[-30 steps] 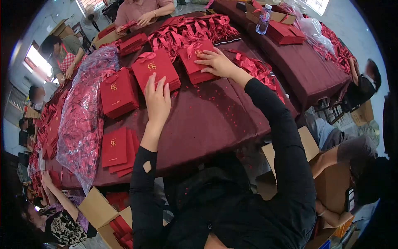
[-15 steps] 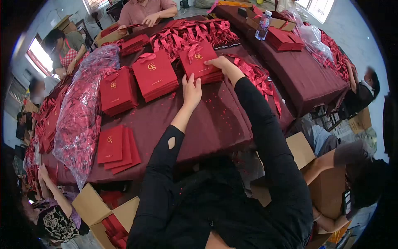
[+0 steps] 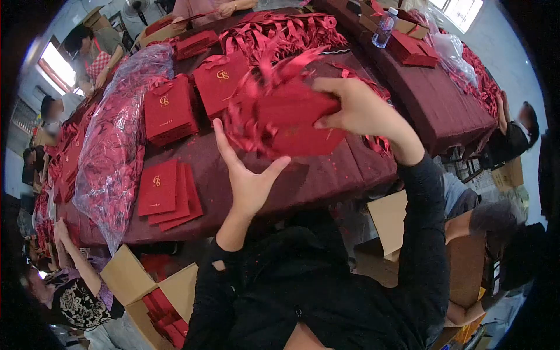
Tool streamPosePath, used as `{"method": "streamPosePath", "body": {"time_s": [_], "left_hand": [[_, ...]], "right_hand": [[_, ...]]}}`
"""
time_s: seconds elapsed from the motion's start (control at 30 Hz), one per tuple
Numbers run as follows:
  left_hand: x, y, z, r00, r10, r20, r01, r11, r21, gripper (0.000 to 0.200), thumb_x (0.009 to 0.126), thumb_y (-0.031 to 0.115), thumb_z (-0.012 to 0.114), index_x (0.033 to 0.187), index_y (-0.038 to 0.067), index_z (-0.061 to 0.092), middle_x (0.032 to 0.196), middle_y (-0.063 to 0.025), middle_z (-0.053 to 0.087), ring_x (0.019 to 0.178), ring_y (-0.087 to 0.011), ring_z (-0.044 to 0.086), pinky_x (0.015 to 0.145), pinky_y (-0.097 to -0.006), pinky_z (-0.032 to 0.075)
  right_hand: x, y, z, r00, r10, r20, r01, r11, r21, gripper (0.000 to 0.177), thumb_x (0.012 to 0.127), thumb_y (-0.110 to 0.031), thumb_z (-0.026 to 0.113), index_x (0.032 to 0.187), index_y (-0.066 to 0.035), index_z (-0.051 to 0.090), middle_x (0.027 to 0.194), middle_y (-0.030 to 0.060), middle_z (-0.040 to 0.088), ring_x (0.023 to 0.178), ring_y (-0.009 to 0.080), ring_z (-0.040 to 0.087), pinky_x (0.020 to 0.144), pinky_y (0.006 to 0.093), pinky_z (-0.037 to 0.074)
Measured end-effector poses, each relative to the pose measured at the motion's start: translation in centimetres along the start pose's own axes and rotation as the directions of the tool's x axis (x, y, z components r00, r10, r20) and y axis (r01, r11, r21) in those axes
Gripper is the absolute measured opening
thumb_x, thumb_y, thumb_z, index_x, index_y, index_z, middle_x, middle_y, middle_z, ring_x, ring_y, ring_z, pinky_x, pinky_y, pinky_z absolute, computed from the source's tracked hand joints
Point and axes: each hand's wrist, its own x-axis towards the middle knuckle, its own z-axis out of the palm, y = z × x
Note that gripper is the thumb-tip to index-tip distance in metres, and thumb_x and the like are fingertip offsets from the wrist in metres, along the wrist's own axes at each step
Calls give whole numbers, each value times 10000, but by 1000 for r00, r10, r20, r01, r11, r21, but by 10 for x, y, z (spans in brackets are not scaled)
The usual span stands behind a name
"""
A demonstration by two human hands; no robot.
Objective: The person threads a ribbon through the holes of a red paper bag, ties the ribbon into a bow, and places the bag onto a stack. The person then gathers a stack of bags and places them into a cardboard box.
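Note:
A stack of red gift bags (image 3: 300, 119), blurred by motion, is tilted up off the table with its loose ribbon handles swung to the left. My right hand (image 3: 370, 111) grips its right end between thumb and fingers. Just below and left of the bags, my left hand (image 3: 248, 178) is spread wide, thumb apart from the fingers, with nothing in it. Two more stacks stand to the left: one red bag stack (image 3: 169, 116) with gold letters, and another bag stack (image 3: 211, 87) partly hidden by the ribbons. Nearer me lie several fanned red bags (image 3: 157, 189).
A clear plastic sack (image 3: 108, 169) full of red ribbon runs along the left. Ribbons (image 3: 291, 32) are heaped at the back. An open carton (image 3: 131, 274) with red bags stands below left. A water bottle (image 3: 384, 29) is on the other table. Several people work around.
My right hand has lifted the right-hand stack of bags off the table and tipped it, swinging the ribbons left. My left hand has come off the stack, moved nearer me and opened.

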Motion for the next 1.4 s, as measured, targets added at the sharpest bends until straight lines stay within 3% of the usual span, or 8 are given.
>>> {"method": "streamPosePath", "body": {"time_s": [0.37, 0.5, 0.6, 0.67, 0.87, 0.97, 1.17, 1.4], "left_hand": [[-13, -59, -67, 885, -349, 309, 425, 876, -228, 863, 698, -10, 800, 1420, -6, 328, 1288, -100, 534, 1159, -184, 532, 994, -324, 433], [-19, -104, -64, 919, -229, 321, 284, 949, -137, 888, 686, -22, 804, 1425, 11, 313, 1312, -97, 504, 1144, -188, 535, 990, -325, 435], [-13, -77, -51, 908, -213, 361, 320, 909, -268, 880, 678, -28, 809, 1404, 18, 314, 1293, -92, 494, 1090, -186, 553, 949, -319, 456], [-17, -76, -49, 927, -126, 354, 228, 937, -264, 874, 678, -29, 810, 1396, 20, 314, 1270, -86, 501, 1069, -184, 560, 921, -314, 469], [-21, -60, -64, 914, -183, 362, 280, 931, -235, 780, 665, 31, 835, 1319, 16, 409, 1236, -91, 559, 1115, -185, 557, 979, -348, 452], [-32, -51, -62, 951, -140, 276, 208, 949, -235, 877, 678, 18, 812, 1371, 32, 275, 1300, -109, 495, 1178, -224, 519, 1013, -378, 432], [-60, -77, -65, 903, -234, 361, 284, 954, -94, 1037, 674, 130, 848, 1439, 50, 151, 1410, -149, 368, 1301, -274, 408, 1096, -418, 339], [-66, -84, -54, 880, -148, 451, 157, 987, 18, 842, 772, -6, 751, 1429, 50, 227, 1318, -161, 497, 1141, -249, 564, 951, -348, 471]], "right_hand": [[-8, 6, 86, 941, -250, -229, 198, 954, -226, 1071, 559, -356, 880, 1470, -215, 333, 1548, 202, 137, 1382, 377, 287, 1098, 544, 263], [-28, 52, 145, 919, 187, -346, 201, 532, 823, 1419, 550, -219, 936, 1510, -186, -109, 1575, 141, 39, 1416, 290, 226, 1161, 453, 196], [-36, 35, 168, 921, 201, -332, 131, 643, 754, 1373, 566, -185, 924, 1518, -164, -64, 1533, 149, 204, 1396, 258, 272, 1135, 407, 262], [-31, 23, 166, 977, 196, -83, 27, 272, 962, 1220, 628, -93, 876, 1522, -116, 45, 1458, 131, 362, 1330, 238, 383, 1090, 375, 337], [-31, 26, 154, 968, 20, -251, 172, 679, 713, 412, 690, -49, 824, 1062, 9, 657, 1124, 72, 627, 1045, 156, 584, 931, 297, 458], [-39, 19, 152, 987, 127, 97, -142, 430, 892, 613, 704, -43, 814, 1241, -8, 518, 1192, 92, 584, 1124, 167, 546, 983, 312, 427], [-50, 13, 186, 896, 140, -421, 298, 514, 805, 1123, 650, -365, 878, 1472, -71, 171, 1496, 146, 262, 1384, 271, 283, 1127, 411, 257], [-55, 18, 197, 927, 128, -353, 225, 563, 795, 1279, 558, -415, 918, 1482, -60, 108, 1437, 139, 307, 1339, 254, 335, 1105, 408, 281]]}}
